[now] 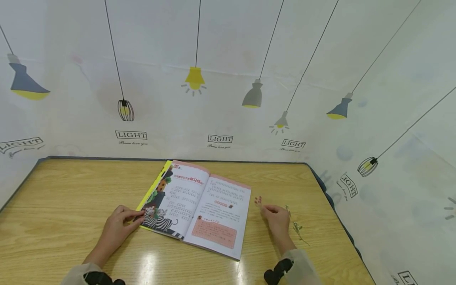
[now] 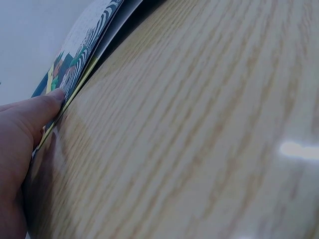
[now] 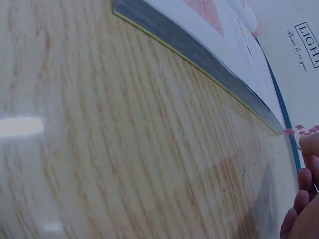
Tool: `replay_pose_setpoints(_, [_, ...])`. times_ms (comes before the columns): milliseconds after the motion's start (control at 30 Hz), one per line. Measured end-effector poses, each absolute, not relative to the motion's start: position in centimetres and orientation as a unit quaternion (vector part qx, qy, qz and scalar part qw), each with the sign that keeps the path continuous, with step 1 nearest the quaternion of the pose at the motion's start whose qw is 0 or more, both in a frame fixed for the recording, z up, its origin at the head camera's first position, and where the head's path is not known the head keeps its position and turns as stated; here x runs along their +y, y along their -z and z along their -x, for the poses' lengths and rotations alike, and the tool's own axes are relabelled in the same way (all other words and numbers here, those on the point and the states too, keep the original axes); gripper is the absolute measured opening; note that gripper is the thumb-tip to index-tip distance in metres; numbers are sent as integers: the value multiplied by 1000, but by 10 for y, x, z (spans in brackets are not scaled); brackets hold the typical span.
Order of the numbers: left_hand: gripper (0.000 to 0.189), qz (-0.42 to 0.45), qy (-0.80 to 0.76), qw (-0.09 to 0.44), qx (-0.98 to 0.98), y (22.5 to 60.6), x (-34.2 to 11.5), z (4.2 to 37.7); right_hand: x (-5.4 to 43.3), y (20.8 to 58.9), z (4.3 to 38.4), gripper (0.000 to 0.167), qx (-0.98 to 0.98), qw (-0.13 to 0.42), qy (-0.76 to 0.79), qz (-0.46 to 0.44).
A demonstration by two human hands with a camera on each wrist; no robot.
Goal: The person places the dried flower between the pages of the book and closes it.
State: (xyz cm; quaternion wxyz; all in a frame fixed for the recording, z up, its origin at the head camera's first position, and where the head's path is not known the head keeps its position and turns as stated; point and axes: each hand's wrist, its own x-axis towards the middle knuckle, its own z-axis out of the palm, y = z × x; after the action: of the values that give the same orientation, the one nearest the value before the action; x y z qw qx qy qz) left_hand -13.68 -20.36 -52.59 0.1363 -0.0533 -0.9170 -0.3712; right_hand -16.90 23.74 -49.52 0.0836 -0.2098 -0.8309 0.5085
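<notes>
An open book point(image 1: 221, 206) lies on the wooden table, zebras printed on its left page. At that page's lower left edge, my left hand point(image 1: 121, 223) pinches the book, thumb on top; the left wrist view shows the thumb point(image 2: 52, 99) on the zebra picture. Just right of the book, my right hand point(image 1: 277, 221) pinches a small sprig with pink blossoms point(image 1: 258, 201) between thumb and fingertips. Those pink blossoms point(image 3: 301, 130) also appear at the right edge of the right wrist view, near the book's corner. The sprig's stem is mostly hidden by the fingers.
A thin green sprig point(image 1: 297, 227) lies on the table beside the right wrist, partly behind the hand. The wooden table point(image 1: 71, 190) has a dark edge and meets a pale wall covering point(image 1: 160, 91) printed with lamps at the back and right.
</notes>
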Motion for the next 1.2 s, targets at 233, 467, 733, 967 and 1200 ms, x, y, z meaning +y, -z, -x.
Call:
replay_pose_setpoints(233, [23,54,372,131,-917,525,-204,137,231,495,170,19,-823,89,-522,205])
replay_pose_setpoints(467, [23,53,376,127,-916,525,-203,137,217,497,171,18,-811,90,-542,201])
replay_pose_setpoints(733, [23,54,377,127,-916,523,-203,137,201,497,172,18,-803,96,-553,202])
replay_pose_setpoints(967, [22,54,375,124,-917,524,-203,137,186,496,174,18,-784,87,-582,198])
replay_pose_setpoints(1200, [22,49,373,119,-919,522,-203,137,168,494,178,16,-774,81,-592,210])
